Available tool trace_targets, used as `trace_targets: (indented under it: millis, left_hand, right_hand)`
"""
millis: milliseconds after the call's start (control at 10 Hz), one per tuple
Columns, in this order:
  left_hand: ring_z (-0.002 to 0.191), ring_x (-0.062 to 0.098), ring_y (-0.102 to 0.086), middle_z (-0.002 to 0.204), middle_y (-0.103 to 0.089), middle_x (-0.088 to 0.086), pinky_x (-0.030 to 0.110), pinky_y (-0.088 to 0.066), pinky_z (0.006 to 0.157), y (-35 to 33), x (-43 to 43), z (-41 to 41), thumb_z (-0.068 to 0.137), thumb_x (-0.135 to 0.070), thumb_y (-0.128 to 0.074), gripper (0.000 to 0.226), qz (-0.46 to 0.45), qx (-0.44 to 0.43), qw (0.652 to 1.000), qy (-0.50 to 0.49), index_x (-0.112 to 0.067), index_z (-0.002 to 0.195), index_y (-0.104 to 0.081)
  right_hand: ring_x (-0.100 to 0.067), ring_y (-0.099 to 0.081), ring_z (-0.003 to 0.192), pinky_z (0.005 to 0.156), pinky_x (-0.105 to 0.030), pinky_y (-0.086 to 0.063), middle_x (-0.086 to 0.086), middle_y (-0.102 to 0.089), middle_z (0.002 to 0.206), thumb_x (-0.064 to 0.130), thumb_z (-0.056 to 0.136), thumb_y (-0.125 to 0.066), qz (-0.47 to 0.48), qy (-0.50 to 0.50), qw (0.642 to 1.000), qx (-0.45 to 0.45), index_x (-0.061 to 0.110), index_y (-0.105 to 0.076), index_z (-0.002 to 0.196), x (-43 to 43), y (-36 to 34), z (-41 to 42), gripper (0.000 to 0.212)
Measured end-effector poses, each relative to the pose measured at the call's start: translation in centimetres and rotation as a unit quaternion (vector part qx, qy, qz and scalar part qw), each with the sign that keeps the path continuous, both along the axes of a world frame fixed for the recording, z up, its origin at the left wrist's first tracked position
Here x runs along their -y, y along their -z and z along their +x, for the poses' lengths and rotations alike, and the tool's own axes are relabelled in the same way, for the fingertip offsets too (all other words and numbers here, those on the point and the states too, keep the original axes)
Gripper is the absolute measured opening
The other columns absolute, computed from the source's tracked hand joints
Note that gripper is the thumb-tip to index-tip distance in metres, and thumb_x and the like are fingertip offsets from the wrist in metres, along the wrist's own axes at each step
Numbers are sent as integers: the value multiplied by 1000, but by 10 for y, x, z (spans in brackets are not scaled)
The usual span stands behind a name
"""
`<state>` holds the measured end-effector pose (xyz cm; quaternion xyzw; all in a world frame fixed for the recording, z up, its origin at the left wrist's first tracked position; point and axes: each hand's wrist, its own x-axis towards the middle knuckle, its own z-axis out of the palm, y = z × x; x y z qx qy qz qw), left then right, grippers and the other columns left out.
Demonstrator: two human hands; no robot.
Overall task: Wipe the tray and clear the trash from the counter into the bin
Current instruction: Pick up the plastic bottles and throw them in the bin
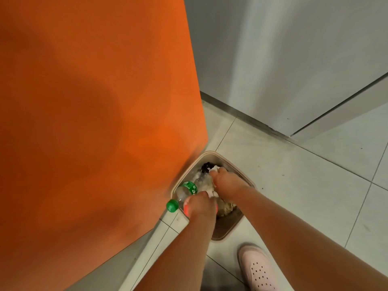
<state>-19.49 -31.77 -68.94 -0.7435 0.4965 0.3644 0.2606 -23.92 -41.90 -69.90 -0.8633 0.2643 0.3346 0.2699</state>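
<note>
A beige square bin (pixel 230 232) stands on the floor beside an orange panel, with crumpled paper and dark trash inside. My left hand (pixel 202 203) holds a clear plastic bottle (pixel 185 191) with a green label and green cap; the bottle lies across the bin's left rim, cap pointing outward. Something red-orange (pixel 186 210) shows under that hand. My right hand (pixel 227 182) is down in the bin, fingers closed on crumpled white paper (pixel 214 170). No tray or counter is in view.
The orange panel (pixel 94 122) fills the left side and touches the bin. Grey walls (pixel 283 59) rise behind, with a light tiled floor (pixel 304 185) to the right. A pink perforated shoe (pixel 257 267) stands just in front of the bin.
</note>
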Motion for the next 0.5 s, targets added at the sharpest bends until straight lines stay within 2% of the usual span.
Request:
trace_targets:
  millis: [100,200,300,400,500]
  left_hand:
    - [89,39,-58,112,-49,13,41,-48,64,-21,-5,-3,83,-23,-69,68,58,37,996,56,-25,140,-31]
    - [89,43,-56,132,-37,22,39,-47,54,-32,-12,-4,80,-18,-69,91,4,84,991,106,-23,148,-9]
    - [111,46,-47,136,-34,28,50,-45,83,-50,-18,-1,80,-26,-69,95,-63,113,987,94,-14,148,-3]
    - [116,43,-41,133,-35,27,50,-40,90,-78,-21,9,81,-35,-67,91,-76,125,983,110,-11,148,-10]
    - [117,38,-38,131,-36,22,47,-38,91,-120,-21,12,79,-48,-65,90,-83,131,984,90,-9,145,-18]
  right_hand:
    - [-32,-46,126,97,-37,-44,-15,-29,147,18,88,-62,44,49,998,-2,18,-8,151,4,-10,1,83]
    - [-30,-53,119,86,-33,-47,-6,-18,154,6,85,-62,33,73,996,44,23,-4,152,3,-28,-9,91]
    - [-28,-54,117,88,-34,-50,0,-13,157,4,84,-59,25,85,993,76,24,-6,151,3,-53,-20,88]
    - [-26,-51,121,88,-27,-45,0,-17,155,6,86,-58,13,88,992,91,23,-8,152,6,-88,-26,85]
    - [-25,-49,124,91,-27,-44,-1,-23,153,9,87,-56,21,95,990,105,23,-13,151,-1,-130,-29,79]
